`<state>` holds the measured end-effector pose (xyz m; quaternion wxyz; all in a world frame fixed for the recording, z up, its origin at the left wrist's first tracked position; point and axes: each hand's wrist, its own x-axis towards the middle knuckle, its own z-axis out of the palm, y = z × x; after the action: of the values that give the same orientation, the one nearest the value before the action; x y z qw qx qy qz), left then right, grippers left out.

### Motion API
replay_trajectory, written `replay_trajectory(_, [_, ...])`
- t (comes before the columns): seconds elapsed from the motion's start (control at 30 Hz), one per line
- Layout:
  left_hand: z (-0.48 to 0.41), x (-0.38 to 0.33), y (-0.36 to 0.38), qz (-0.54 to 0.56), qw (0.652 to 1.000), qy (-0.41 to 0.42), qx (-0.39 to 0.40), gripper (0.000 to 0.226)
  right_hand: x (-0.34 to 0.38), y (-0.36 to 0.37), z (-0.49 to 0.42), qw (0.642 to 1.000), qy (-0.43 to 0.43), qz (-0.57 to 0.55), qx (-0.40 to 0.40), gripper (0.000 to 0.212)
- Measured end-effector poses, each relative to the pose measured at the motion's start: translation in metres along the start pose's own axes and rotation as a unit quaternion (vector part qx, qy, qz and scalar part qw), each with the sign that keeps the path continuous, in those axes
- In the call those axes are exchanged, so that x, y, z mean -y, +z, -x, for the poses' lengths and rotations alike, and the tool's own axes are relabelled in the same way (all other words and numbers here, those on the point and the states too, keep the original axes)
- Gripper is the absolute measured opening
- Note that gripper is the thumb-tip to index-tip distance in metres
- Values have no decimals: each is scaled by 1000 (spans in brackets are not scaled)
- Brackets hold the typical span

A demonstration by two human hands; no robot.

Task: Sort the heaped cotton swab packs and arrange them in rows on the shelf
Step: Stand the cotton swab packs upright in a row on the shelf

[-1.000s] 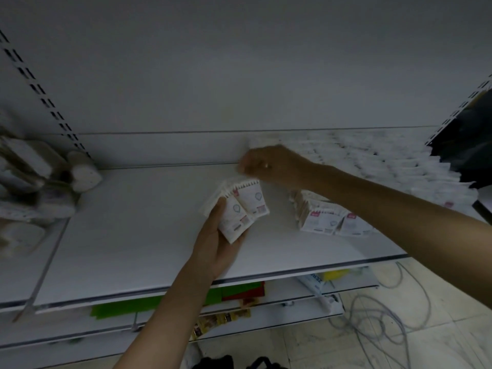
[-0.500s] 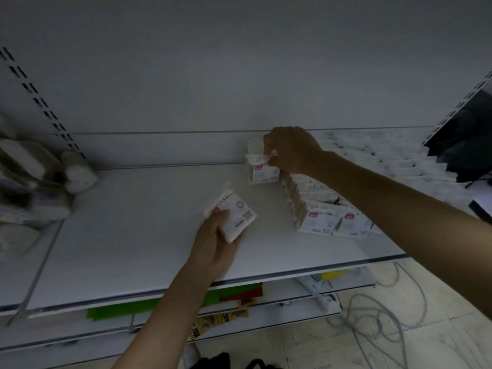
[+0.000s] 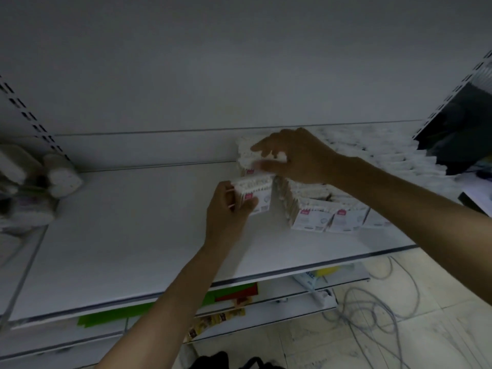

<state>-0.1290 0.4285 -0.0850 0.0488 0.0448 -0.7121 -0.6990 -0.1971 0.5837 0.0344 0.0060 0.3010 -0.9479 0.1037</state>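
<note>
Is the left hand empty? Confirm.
No, the left hand grips a white cotton swab pack bearing a pink label.

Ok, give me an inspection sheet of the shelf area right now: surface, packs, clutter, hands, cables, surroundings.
Surface: white shelf, packs on its right half.
Job's things: standing rows at front right; loose heap behind them; back stack against the rear wall.
Clutter: blurred pale bundles on the neighbouring shelf at left.
Hands: left hand grips one pack; right hand over the back stack, grip blurred.
Cables: loose cables on the floor, lower right.
Surroundings: lower shelf with green and red sheets; tiled floor.
</note>
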Motion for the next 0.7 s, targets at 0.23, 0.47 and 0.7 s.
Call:
replay_trajectory(0.23, [-28, 19, 7, -117, 992, 48, -5, 67, 4, 27, 4, 971, -19, 235, 32, 28])
replay_trajectory(0.47, [-49, 35, 17, -381, 916, 96, 76, 64, 0, 38, -4, 966, 42, 254, -10, 27])
replay_trajectory(0.7, [-48, 32, 24, -375, 924, 80, 17, 39, 2, 37, 23, 982, 88, 137, -97, 38])
